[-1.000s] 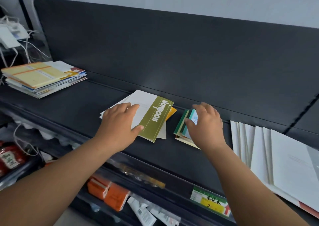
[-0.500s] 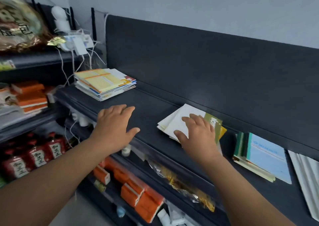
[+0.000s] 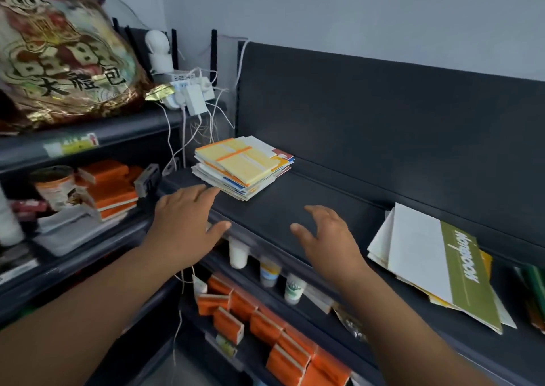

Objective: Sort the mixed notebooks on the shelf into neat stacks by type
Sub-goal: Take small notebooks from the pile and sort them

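**Empty hands, mixed stack just ahead on the left**

The left hand [image 3: 188, 223] and right hand [image 3: 327, 238] hover apart over the shelf [image 3: 295, 208] front, fingers spread, holding nothing. The mixed stack [image 3: 244, 167] lies just beyond the left fingertips, turned cornerwise, so that hand is nearer. The green-covered pile [image 3: 436, 267] sits off to the right.

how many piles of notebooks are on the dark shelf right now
3: a yellow-topped stack at the shelf's left end, a loose white-and-green pile on the right, and a green pile cut off at the frame's right edge; more may lie beyond it.
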`<state>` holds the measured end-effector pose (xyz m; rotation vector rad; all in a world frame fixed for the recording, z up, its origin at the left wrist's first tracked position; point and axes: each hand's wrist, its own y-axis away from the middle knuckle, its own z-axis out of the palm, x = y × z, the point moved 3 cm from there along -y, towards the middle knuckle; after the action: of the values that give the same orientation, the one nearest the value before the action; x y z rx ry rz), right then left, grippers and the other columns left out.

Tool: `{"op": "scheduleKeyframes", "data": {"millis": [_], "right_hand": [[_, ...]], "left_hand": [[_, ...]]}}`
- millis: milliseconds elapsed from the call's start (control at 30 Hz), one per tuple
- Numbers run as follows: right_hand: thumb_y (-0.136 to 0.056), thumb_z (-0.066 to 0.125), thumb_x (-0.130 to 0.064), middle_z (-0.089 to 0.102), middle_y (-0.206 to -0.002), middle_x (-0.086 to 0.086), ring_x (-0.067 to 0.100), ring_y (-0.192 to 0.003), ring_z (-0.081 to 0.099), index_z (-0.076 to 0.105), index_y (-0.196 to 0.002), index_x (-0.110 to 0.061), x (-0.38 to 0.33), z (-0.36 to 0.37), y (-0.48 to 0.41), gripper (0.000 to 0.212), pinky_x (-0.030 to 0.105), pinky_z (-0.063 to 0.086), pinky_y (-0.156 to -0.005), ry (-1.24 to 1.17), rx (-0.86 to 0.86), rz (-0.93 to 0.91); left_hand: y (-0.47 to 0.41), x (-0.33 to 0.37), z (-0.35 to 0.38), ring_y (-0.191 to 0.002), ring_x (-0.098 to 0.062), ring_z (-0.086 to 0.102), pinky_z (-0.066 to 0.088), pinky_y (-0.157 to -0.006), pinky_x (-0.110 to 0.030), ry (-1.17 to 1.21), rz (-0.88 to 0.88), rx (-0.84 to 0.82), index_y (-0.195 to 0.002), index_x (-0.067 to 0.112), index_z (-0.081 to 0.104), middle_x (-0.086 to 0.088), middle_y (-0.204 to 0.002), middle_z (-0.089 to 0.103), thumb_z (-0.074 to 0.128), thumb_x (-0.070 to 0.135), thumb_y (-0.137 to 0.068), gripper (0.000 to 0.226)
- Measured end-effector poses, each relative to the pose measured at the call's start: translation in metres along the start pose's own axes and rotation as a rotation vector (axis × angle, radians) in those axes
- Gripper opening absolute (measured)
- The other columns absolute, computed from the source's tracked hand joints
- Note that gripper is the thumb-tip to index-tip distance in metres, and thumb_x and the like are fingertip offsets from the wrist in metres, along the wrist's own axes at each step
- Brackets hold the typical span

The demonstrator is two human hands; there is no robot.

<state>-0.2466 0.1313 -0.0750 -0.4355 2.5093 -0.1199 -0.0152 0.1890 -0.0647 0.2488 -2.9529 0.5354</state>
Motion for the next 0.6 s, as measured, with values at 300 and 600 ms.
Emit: {"op": "scheduleKeyframes", "data": {"millis": [300, 600], "right_hand": [[-0.098, 0.048, -0.045, 0.033, -0.155, 0.0, 0.016, -0.142, 0.032, 0.034, -0.15, -0.017, -0.012, 0.032, -0.081, 0.06, 0.03, 0.029, -0.111, -0.18, -0.092, 0.064], [-0.098, 0.048, -0.045, 0.032, -0.155, 0.001, 0.017, -0.141, 0.034, 0.031, -0.15, -0.017, -0.015, 0.068, -0.153, 0.062, 0.031, 0.032, -0.108, -0.23, -0.123, 0.08]], "left_hand": [[-0.062, -0.031, 0.02, -0.14, -0.021, 0.029, 0.024, -0.113, -0.042, -0.001, -0.038, 0.004, -0.148, 0.023, 0.031, -0.002, -0.152, 0.035, 0.047, 0.058, -0.09, 0.07], [-0.127, -0.054, 0.045, -0.14, -0.023, 0.029, 0.024, -0.112, -0.043, -0.049, -0.052, -0.02, -0.148, 0.022, 0.032, -0.004, -0.152, 0.035, 0.045, 0.059, -0.091, 0.069]]}}
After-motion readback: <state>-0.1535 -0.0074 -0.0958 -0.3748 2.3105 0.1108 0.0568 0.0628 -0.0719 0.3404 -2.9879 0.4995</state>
